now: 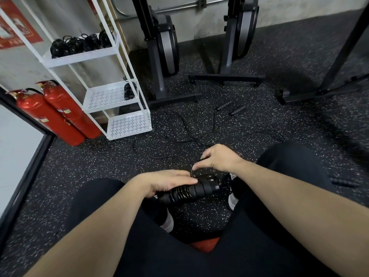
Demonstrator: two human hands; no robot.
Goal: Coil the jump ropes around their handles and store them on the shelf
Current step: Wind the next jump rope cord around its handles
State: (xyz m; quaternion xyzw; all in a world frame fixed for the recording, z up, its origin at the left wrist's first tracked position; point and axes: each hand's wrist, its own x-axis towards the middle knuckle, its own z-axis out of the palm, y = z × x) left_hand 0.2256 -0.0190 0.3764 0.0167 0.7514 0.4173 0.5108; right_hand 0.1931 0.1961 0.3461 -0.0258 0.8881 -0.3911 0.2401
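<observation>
Left hand [167,181] grips paired handles [189,191], held above floor [99,162] between knees, partly wrapped. Right hand [217,157] pinches thin rope [192,170] just above them, other fingers loosely curled.

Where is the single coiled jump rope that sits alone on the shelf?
In the head view, upper left of centre: the coiled rope lies at the right end of the white shelf's middle tier, below the top tier's bundles.

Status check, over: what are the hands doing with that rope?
Left hand grips handles, rope part-coiled. Right hand pinches rope, feeding it. Slack loose on floor; nothing blocking.
</observation>
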